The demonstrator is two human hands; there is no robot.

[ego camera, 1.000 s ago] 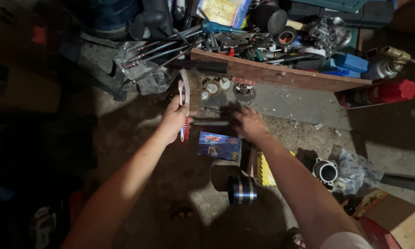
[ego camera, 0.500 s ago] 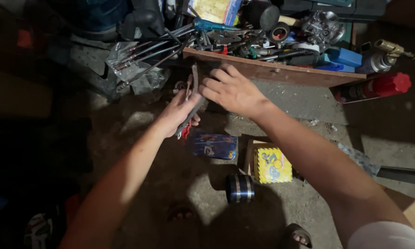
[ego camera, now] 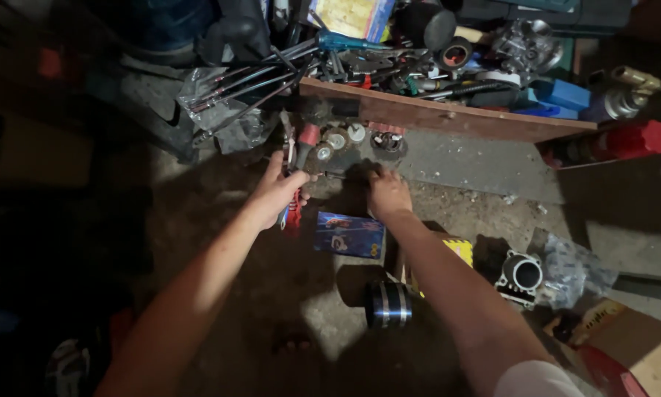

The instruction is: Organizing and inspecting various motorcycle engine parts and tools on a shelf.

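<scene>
Sorting through small parts on the concrete floor (ego camera: 220, 220), judged mid-way: tools already gathered in left hand (ego camera: 280, 192), small round parts (ego camera: 345, 138) at 12 o'clock of both hands, lined up below the wooden board (ego camera: 448, 117), not yet picked. No part lifted as far as visible.

Left hand: fingers clenched round a bundle of slim tools (ego camera: 292, 165), red and blue handles poking out at 6 o'clock of the fist, metal ends pointing to 12 o'clock. Forearm stretched from 7 o'clock, wrist straight.

Right hand (ego camera: 388, 192): palm down, pressed low on the floor just below the round parts, fingertips in shadow; cannot tell whether closed on anything or loose. Forearm coming in from 5 o'clock, elbow bent slightly.

Blue packet (ego camera: 349, 234) flat between the two wrists, at 6 o'clock of hands. Black ringed cylinder (ego camera: 389, 303) further toward 6. Metal cylinder block (ego camera: 520, 274) at 4 o'clock, well apart. Red spray can (ego camera: 609, 143) at 2 o'clock, lying by the board.
</scene>
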